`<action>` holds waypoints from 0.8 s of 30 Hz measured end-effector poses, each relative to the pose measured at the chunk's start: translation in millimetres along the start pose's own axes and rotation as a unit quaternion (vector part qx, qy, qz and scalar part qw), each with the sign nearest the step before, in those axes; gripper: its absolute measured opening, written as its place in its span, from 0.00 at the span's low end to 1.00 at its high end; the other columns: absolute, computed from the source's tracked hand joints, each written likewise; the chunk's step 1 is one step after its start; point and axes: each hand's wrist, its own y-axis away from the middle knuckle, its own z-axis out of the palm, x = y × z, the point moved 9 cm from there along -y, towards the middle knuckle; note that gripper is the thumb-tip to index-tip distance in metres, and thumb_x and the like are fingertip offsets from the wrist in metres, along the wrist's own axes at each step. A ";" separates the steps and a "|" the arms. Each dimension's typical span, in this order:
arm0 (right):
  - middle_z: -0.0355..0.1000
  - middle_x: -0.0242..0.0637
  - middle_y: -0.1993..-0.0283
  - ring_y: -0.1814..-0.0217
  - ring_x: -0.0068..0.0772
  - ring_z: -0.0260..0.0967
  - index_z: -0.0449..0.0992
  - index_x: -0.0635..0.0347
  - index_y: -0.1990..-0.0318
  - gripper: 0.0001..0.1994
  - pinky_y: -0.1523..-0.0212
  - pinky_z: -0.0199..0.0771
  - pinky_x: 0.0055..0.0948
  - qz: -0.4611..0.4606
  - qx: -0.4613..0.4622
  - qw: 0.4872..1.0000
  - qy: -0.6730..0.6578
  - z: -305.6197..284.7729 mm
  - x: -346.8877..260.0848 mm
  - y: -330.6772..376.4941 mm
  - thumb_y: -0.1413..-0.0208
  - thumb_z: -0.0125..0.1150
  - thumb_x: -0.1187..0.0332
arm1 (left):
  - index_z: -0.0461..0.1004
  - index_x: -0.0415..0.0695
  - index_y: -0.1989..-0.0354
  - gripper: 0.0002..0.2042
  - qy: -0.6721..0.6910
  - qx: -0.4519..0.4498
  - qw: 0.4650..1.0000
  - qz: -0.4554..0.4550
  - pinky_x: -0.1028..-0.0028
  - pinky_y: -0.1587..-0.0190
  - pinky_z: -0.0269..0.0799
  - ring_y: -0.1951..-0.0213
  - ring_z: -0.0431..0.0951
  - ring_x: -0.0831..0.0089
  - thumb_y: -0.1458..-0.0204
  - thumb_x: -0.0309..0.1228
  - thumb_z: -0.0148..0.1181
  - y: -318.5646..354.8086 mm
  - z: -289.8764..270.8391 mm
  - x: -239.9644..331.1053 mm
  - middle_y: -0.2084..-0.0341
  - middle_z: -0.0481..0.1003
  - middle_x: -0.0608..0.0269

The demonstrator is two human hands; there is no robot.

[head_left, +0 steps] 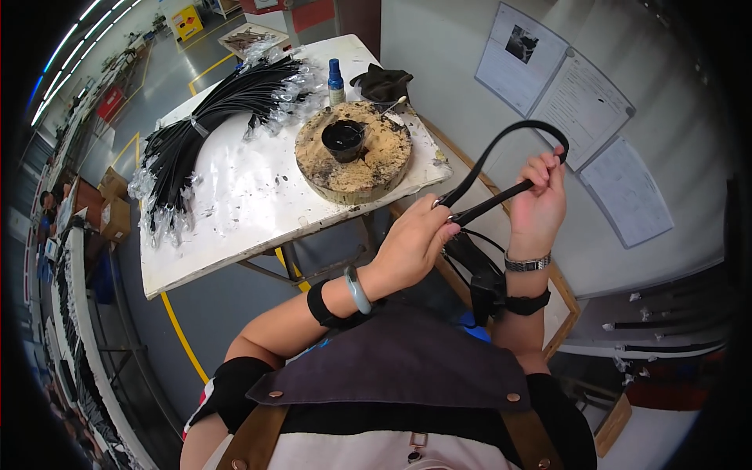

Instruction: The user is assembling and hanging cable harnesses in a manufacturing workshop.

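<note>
A person holds a looped black strap (pixel 501 168) in both bare hands, raised in front of the chest beside a white worktable (pixel 235 227)

The left hand (pixel 415 243) is closed around the strap's lower end, where a small metal fitting (pixel 440 202) shows just past the fingers. The right hand (pixel 540 200) pinches the strap higher up, thumb and fingertips shut on it where the loop turns back. The strap's long axis runs from the left hand up and to the right to the right hand; beyond that the loop arches back over to the left. The hands are near each other, the left lower and closer to the table. On the table, well apart from the hands, lie a bundle of black straps (pixel 211 117), a stained round wooden block (pixel 354 153) carrying a small black pot (pixel 343 138), and a blue bottle (pixel 336 82)
</note>
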 end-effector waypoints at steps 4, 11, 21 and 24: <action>0.58 0.30 0.72 0.74 0.20 0.53 0.64 0.63 0.57 0.07 0.73 0.59 0.16 0.056 0.000 0.996 -0.064 -17.4 5.2 -3.8 0.39 0.42 0.71 | 0.63 0.40 0.71 0.07 -0.079 -0.020 0.996 0.036 0.62 0.72 0.64 0.71 0.69 0.55 0.47 0.30 0.50 5.7 -8.9 -0.3 0.75 0.63 0.55; 0.58 0.31 0.74 0.74 0.22 0.54 0.64 0.68 0.59 0.08 0.70 0.62 0.19 0.101 -0.015 0.986 -0.133 -16.9 2.4 -1.1 0.39 0.41 0.72 | 0.63 0.42 0.73 0.07 -0.220 -0.066 0.970 0.082 0.66 0.76 0.66 0.74 0.70 0.61 0.51 0.30 0.54 17.5 -38.1 1.9 0.77 0.64 0.59; 0.68 0.30 0.63 0.64 0.18 0.62 0.63 0.65 0.46 0.19 0.63 0.65 0.18 0.080 -0.176 0.728 0.658 -6.9 52.8 -5.9 0.43 0.52 0.66 | 0.65 0.44 0.72 0.06 -0.241 -0.131 0.961 0.028 0.68 0.74 0.68 0.71 0.71 0.66 0.48 0.33 0.51 79.0 -55.9 -46.0 0.76 0.64 0.63; 0.67 0.29 0.66 0.67 0.17 0.62 0.62 0.65 0.45 0.21 0.68 0.66 0.17 0.188 -0.278 0.721 0.607 37.5 119.5 -2.8 0.44 0.54 0.66 | 0.66 0.44 0.72 0.06 -0.231 -0.144 0.962 0.037 0.68 0.73 0.68 0.70 0.71 0.66 0.47 0.33 0.50 87.2 -56.0 -50.6 0.76 0.65 0.63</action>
